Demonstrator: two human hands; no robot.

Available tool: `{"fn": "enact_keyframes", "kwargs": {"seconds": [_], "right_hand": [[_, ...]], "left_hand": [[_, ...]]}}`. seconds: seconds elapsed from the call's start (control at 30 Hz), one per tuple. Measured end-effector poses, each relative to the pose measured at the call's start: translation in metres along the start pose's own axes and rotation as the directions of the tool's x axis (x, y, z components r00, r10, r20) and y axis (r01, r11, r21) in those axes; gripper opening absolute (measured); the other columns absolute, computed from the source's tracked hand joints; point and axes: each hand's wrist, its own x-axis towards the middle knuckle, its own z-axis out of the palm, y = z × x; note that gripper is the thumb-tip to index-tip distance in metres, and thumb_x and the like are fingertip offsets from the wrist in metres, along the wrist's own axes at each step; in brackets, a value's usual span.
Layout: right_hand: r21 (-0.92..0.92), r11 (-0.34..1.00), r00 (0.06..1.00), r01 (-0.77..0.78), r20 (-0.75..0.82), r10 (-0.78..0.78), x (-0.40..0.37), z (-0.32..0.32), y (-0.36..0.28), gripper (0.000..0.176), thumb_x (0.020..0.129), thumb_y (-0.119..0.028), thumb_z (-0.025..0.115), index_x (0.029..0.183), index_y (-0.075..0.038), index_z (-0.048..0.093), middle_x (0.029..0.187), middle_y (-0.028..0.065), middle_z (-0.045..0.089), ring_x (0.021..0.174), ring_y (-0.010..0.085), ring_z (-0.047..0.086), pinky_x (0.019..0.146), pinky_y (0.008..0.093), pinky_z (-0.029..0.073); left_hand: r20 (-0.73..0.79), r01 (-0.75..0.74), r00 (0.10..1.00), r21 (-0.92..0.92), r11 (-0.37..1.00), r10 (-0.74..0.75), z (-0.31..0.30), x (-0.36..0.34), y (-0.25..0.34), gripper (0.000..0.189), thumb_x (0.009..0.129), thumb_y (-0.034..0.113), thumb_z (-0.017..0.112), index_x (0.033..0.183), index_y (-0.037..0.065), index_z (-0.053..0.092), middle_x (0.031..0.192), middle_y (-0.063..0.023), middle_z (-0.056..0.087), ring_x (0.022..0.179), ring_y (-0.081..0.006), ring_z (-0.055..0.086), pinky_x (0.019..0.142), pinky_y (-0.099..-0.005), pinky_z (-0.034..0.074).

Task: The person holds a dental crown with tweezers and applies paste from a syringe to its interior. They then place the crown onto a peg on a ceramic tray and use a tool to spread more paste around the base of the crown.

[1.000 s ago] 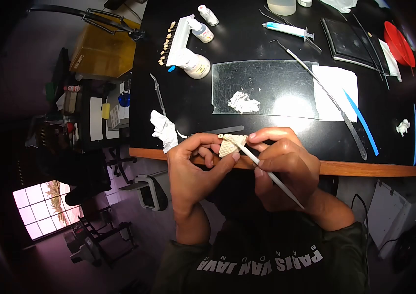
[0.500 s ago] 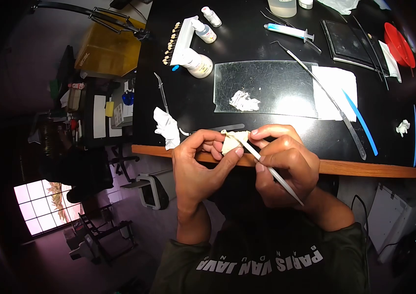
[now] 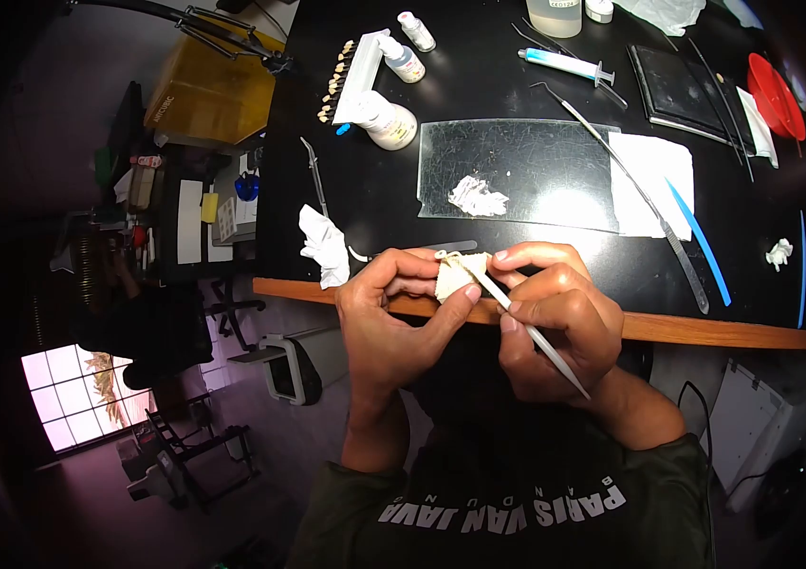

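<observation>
Between the thumb and fingers of my left hand (image 3: 382,318) is a small cream-coloured piece that looks like a plaster dental cast (image 3: 454,277), held just over the table's wooden edge. My right hand (image 3: 569,318) pinches a slim white plastic modelling tool (image 3: 559,362), its tapered rear end pointing down toward my lap. The tool's front end lies against the cast's upper face. My right index fingertip is close to the cast's right side. Behind my hands a grey flat metal blade (image 3: 460,246) lies on the black table.
A glass slab (image 3: 479,142) bears a white smear of paste (image 3: 479,197). On its right are a paper towel (image 3: 654,156), a metal probe (image 3: 630,175) and a blue stick (image 3: 700,245). Crumpled tissue (image 3: 324,248) lies left. Farther back stand bottles (image 3: 390,125), a tooth shade guide (image 3: 357,81) and a syringe (image 3: 564,64).
Both hands and the cast have shifted very slightly to the right in view, as has the table scene. The tool stays against the cast, and both grips are unchanged.
</observation>
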Motion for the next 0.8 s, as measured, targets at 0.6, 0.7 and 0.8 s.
{"fn": "enact_keyframes", "kwargs": {"seconds": [0.6,0.7,0.8], "right_hand": [[-0.485,0.874,0.987,-0.019,0.129,0.093,0.019,-0.010,0.004,0.017,0.077,0.007,0.077,0.086,-0.001,0.066,0.082,0.0101,0.067,0.087,0.0352,0.065,0.081,0.0410,0.053],[-0.368,0.930,0.997,-0.007,0.073,0.036,0.020,-0.009,0.000,0.018,0.077,0.009,0.076,0.086,-0.002,0.065,0.082,0.0106,0.067,0.086,0.0344,0.068,0.082,0.0421,0.057],[-0.169,0.986,0.999,-0.007,-0.034,0.002,0.012,0.000,-0.001,0.019,0.078,0.010,0.075,0.089,-0.002,0.064,0.083,0.0113,0.068,0.091,0.0347,0.072,0.083,0.0435,0.063]], "left_hand": [[-0.097,-0.082,0.991,0.134,0.988,0.096,-0.015,0.004,-0.005,0.036,0.068,0.005,0.099,0.082,0.002,0.067,0.095,-0.0114,0.076,0.069,-0.0023,0.059,0.067,-0.0205,0.051],[-0.107,-0.071,0.991,0.126,0.990,0.084,-0.014,0.005,-0.003,0.035,0.069,0.005,0.100,0.083,0.002,0.067,0.093,-0.0101,0.076,0.069,-0.0016,0.058,0.067,-0.0201,0.050],[-0.103,-0.067,0.992,0.117,0.991,0.079,-0.014,0.006,-0.002,0.035,0.069,0.005,0.100,0.083,0.002,0.068,0.092,-0.0097,0.076,0.069,-0.0011,0.056,0.066,-0.0196,0.049]]}}
